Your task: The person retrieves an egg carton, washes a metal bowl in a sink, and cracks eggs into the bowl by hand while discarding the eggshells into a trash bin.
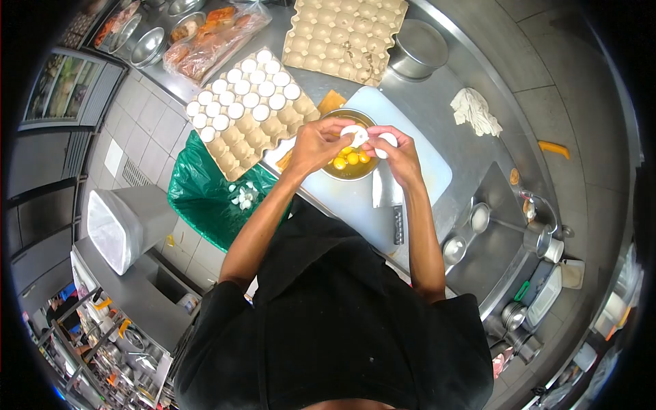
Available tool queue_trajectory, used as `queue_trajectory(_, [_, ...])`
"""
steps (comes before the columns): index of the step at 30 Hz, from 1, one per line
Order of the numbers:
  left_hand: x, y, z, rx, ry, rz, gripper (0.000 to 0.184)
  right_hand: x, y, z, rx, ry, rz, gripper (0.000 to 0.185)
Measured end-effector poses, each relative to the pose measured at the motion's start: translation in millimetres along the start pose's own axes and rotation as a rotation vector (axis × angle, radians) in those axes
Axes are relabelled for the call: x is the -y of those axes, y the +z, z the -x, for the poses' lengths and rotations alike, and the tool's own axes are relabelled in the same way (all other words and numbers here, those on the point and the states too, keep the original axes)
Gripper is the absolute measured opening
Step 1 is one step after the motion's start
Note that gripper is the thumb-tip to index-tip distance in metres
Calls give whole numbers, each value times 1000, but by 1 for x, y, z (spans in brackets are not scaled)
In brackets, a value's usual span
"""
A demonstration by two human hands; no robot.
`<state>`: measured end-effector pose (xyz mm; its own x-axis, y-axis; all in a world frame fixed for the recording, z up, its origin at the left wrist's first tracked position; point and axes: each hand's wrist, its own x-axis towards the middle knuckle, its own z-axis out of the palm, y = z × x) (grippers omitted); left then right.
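Observation:
Over a round metal bowl (337, 176), my left hand (316, 147) grips a cracked white eggshell (354, 134) with a hole showing in it. Fingertips of my right hand (403, 154) reach the same shell. That hand also holds a smooth white egg (387, 145); whether it is whole or a shell half I cannot tell. Several yolks (352, 158) lie in clear egg white inside the bowl. The bowl stands on a pale blue cutting board (427, 167), beside a cleaver (387, 190) with a black handle. White eggs (242, 87) fill part of a cardboard egg tray (236, 147) to the left.
A green-lined bin (198, 195) with eggshells in it stands below the counter's left edge. Another egg tray (342, 37) and a metal pot (420, 49) are at the back. A cloth (475, 113) lies right of the board, near a sink (488, 198) with ladles (480, 217).

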<state>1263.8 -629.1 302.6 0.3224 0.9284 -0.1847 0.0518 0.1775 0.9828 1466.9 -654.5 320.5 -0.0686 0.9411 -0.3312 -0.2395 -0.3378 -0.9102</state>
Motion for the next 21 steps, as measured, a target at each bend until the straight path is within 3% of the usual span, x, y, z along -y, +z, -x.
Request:
queue_trajectory(5, [-3,1,1,-10,22,5,31,1,0,-1,30,59,-120,21])
queue_trajectory(13, [-7,7,5,-97,107,-171,34,4,8,-3,3,6,96,29])
queue_trajectory(21, [-11,10,7,-97,115,-196,33,2,8,-4,46,32,36,31])
